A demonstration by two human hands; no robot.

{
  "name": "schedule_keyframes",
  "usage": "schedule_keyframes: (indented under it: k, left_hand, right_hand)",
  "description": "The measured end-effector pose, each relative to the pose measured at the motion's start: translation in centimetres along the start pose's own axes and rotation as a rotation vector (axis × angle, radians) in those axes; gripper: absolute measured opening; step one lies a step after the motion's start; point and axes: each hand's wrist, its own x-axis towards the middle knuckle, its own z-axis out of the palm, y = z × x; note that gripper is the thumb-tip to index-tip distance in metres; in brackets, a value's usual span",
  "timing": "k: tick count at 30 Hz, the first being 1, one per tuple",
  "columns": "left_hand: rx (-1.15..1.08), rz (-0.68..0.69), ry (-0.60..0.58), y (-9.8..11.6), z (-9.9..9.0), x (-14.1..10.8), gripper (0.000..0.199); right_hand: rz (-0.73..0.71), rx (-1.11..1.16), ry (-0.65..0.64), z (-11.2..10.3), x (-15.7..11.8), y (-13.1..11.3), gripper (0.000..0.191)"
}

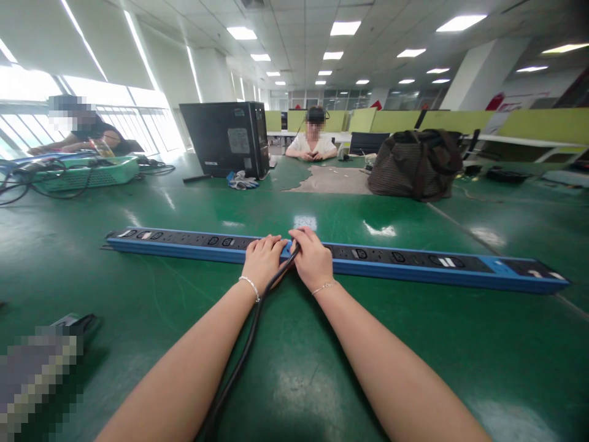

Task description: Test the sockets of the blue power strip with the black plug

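Note:
A long blue power strip (405,278) with black sockets along its top lies across the green table. My left hand (264,261) is closed over the middle of the strip, its fingers bent on the top face. Just right of it, my right hand (313,259) grips the end of a black power cord (251,341) at the strip's sockets. Whatever plug is on that end is hidden by my fingers, and I cannot tell whether it sits in a socket. The cord runs down between my forearms toward me.
Beyond the strip stand a black computer case (221,138), a pair of gloves (242,180) and a brown bag (414,166). A green basket (92,173) with cables is at far left. Two people sit across the table. A blurred-out object (39,371) lies near left.

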Motion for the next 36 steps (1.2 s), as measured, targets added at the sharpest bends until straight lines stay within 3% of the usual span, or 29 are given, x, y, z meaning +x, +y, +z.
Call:
schedule_keyframes:
  k: [3, 12, 21, 24, 28, 36]
  left_hand:
    - [-0.010, 0.006, -0.011, 0.0, -0.2, 0.0, 0.043]
    - [-0.008, 0.007, -0.008, -0.1, -0.1, 0.0, 0.045]
    - [-0.036, -0.003, -0.024, -0.1, -0.1, 0.1, 0.046]
    - [-0.040, -0.005, -0.021, -0.1, -0.1, 0.2, 0.046]
    - [-0.049, -0.006, -0.021, -0.1, -0.1, 0.1, 0.046]
    - [-0.054, -0.013, -0.028, -0.1, -0.1, 0.1, 0.045]
  right_hand:
    - [0.077, 0.082, 0.084, -0.4, 0.3, 0.5, 0.032]
    - [0.041, 0.090, 0.092, -1.4, 0.1, 1.2, 0.030]
    - [0.237, 0.219, 0.128, -6.3, -0.8, 8.8, 0.028]
    - [0.250, 0.226, 0.103, -6.3, -1.8, 10.1, 0.028]
    - [0.247, 0.097, 0.034, -5.7, -2.5, 9.9, 0.028]
    - [0.139, -0.028, 0.085, -5.3, -2.5, 10.0, 0.027]
